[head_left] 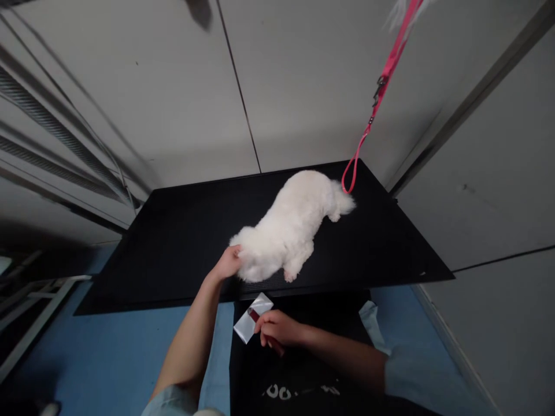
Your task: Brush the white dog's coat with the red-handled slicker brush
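A white, fluffy dog (292, 216) lies on a black grooming table (186, 219), its head low toward the near edge and its tail toward the back right. My left hand (229, 262) grips the side of the dog's head, its fingertips partly buried in the fur. Just in front of the near table edge, my right hand (280, 327) is closed around the red handle of a slicker brush (246, 325). The brush's pale rectangular head points up and left, apart from the dog.
A pink leash loop (350, 173) hangs over the dog's rear at the right. Grey ribbed hoses (65, 136) run down the left side. Light wall panels (182, 86) stand behind the table, and a metal frame (39, 318) is at lower left.
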`<state>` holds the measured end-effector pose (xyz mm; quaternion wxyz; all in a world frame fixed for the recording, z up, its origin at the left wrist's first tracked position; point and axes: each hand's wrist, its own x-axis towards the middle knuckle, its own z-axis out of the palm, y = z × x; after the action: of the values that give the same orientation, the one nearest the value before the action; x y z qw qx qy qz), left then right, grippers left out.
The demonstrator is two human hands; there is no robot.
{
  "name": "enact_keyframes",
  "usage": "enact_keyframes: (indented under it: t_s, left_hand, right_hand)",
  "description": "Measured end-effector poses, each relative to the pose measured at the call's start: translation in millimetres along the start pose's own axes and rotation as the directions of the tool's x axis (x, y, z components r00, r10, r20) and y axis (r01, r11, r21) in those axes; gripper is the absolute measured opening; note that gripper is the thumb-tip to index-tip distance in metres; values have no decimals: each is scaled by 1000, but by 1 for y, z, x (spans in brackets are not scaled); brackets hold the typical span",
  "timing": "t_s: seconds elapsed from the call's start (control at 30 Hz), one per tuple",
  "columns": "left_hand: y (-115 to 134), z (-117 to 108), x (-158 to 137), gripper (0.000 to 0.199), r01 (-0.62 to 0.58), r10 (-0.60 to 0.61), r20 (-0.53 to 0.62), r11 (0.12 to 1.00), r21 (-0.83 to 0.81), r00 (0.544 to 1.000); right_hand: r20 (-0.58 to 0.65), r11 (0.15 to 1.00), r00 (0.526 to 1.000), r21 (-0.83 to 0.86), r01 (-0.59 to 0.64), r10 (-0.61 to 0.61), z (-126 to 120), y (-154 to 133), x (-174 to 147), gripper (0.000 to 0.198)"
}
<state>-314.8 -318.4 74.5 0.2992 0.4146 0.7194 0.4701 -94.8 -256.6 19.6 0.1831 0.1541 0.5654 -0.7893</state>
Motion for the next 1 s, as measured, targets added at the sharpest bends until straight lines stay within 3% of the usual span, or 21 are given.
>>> enact_keyframes:
  t_s: [0.07, 0.13, 0.2, 0.3, 0.4, 0.47, 0.53, 0.6, 0.67, 0.73, 0.8, 0.87, 0.9, 0.93, 1.0]
  left_hand:
    - [-4, -2, 4, 17, -9, 8, 21, 1000, 3, 1000]
    - [-8, -3, 6, 18, 1, -2, 13, 1000, 21, 1000]
    - [-12, -4, 7, 20, 18, -18, 2, 999, 36, 1000]
    - [-14, -8, 5, 21, 13, -15, 29, 998, 69, 999]
    - [-8, -18, -1, 21, 36, -61, 112, 977, 209, 992]
    - [2, -28, -2, 18, 88, -158, 134, 904, 419, 978]
    - [16, -37, 3, 16, 127, -208, 61, 776, 618, 976]
    - [32, -38, 16, 20, 127, -131, -48, 708, 694, 990]
    - [46, -28, 37, 30, 69, 12, -120, 757, 649, 993]
    - [54, -8, 62, 47, -16, 98, -122, 839, 544, 988]
    - [54, 15, 83, 59, -49, 74, -40, 897, 439, 996]
    - [48, 34, 96, 61, -3, -2, 14, 953, 303, 1000]
    - [44, 41, 98, 60, 37, -37, -4, 964, 263, 999]
    - [40, 44, 98, 60, 75, -66, -44, 966, 247, 997]
    - [32, 47, 92, 56, 125, -95, -125, 958, 260, 988]
  right_hand:
    - [-85, 985, 982, 31, 170, -167, 4, 1, 3, 13]
    - [-225, 958, 935, 20, 285, -273, 7, 1, 6, 7]
    - [-213, 978, 957, 19, 207, -199, 11, 5, 9, 4]
    - [-34, 996, 996, 38, 86, -85, 12, 7, 14, 5]
    - [-176, 963, 955, 77, 257, -240, 5, 0, 19, 3]
    - [-251, 954, 930, 68, 293, -268, 1, 1, 17, 1]
    - [-173, 978, 967, 57, 200, -188, -1, 10, 5, 1]
    - [-48, 993, 994, 62, 98, -95, -5, 18, -13, 4]
    - [-13, 993, 996, 81, 90, -89, -16, 13, -29, 9]
    - [-98, 974, 975, 82, 210, -201, -32, -9, -37, 9]
    - [-254, 921, 898, 58, 385, -359, -45, -34, -33, 5]
    - [-432, 887, 821, 92, 452, -373, -47, -47, -24, 6]
    - [-415, 905, 849, 119, 408, -328, -42, -46, -21, 7]
    - [-323, 929, 901, 131, 345, -289, -36, -41, -19, 7]
    - [-23, 964, 983, 189, 185, -184, -21, -28, -19, 10]
